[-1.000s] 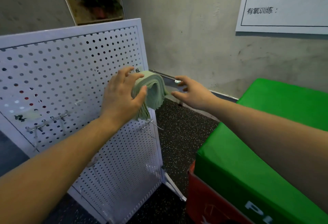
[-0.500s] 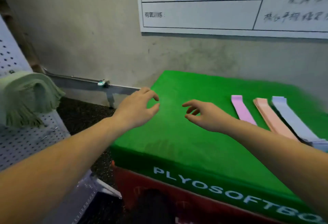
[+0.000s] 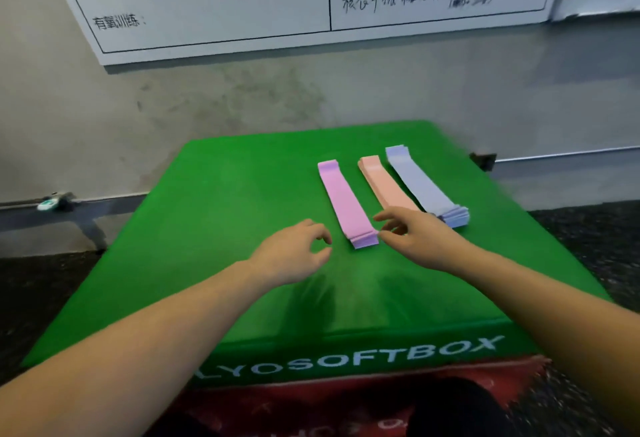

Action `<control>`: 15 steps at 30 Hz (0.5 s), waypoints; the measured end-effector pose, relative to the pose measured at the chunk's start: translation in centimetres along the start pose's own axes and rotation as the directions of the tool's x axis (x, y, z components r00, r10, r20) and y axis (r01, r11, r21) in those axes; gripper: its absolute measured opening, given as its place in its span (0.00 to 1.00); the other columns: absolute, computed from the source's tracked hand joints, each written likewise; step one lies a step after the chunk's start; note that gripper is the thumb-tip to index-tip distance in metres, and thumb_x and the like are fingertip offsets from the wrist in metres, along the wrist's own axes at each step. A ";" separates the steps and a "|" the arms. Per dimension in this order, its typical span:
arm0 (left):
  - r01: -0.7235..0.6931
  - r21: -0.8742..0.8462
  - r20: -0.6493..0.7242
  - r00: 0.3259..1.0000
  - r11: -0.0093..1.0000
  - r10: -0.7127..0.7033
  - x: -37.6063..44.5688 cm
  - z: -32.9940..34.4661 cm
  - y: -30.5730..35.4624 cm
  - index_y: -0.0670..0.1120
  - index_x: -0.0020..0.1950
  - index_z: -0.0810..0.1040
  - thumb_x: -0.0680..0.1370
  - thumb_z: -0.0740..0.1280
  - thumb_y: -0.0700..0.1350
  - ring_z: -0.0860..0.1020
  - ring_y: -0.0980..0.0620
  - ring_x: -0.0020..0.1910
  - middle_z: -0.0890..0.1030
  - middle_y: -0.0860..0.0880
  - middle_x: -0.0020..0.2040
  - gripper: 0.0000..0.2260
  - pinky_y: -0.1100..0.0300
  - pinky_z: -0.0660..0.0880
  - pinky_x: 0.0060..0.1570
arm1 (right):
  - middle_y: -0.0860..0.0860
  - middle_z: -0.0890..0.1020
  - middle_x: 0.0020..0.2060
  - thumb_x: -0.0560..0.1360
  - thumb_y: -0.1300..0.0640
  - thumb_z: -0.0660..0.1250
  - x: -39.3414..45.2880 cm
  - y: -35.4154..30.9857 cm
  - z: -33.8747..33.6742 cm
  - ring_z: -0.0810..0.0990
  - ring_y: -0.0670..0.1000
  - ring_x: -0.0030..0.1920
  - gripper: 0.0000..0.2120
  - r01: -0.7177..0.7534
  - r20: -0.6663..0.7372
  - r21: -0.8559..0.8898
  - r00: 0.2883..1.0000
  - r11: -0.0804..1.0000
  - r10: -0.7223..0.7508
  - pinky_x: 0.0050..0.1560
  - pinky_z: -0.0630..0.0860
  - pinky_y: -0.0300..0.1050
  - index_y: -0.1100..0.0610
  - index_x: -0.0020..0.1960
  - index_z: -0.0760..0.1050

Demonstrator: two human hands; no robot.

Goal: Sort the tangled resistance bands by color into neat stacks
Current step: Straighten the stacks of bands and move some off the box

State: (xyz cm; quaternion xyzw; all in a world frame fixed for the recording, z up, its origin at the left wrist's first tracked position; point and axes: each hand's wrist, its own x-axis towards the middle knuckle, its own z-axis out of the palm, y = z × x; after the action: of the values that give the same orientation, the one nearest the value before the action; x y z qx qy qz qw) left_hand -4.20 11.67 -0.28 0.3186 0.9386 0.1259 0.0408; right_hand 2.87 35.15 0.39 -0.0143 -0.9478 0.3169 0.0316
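On the wall behind, a large whiteboard (image 3: 311, 3) with ruled boxes and handwritten Chinese characters hangs above everything. Below it stands a green plyo soft box (image 3: 214, 228), its flat top facing up, white lettering along its front edge and a red layer beneath. A metal rail (image 3: 20, 209) runs along the base of the wall to the left.

Three stacks of resistance bands lie side by side on the right half of the box top, each running from the far edge toward the person. The lavender stack (image 3: 420, 183) is rightmost, its layered near end fanning slightly. The peach stack (image 3: 386, 183) lies just beside it, its near end hidden behind the right hand. The pink stack (image 3: 344, 202) lies left of the peach one, a gap of green between them.

The right hand (image 3: 420, 239) hovers low at the near right corner of the pink stack, fingers loosely curled, fingertips right at the band ends; contact cannot be told. The left hand (image 3: 294, 256) sits just left of the pink stack, fingers relaxed and curved, holding nothing.
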 end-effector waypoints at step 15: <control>0.150 -0.319 -0.123 0.973 0.936 -0.197 13.9 1.8 -6.1 0.48 0.67 0.74 0.81 0.65 0.47 0.76 0.51 0.50 0.77 0.49 0.63 0.14 0.54 0.75 0.56 | 0.47 0.80 0.63 0.81 0.50 0.62 9.3 1.2 6.2 0.74 0.49 0.64 0.14 0.074 -0.104 -0.067 0.991 0.995 -0.080 0.66 0.71 0.49 0.50 0.64 0.78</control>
State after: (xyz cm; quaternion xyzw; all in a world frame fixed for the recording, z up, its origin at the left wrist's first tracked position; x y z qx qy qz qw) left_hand -18.55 15.86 -3.58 0.2135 0.9324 0.2902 0.0287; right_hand -6.79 32.81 -4.74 0.0044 -0.9541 0.2844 0.0940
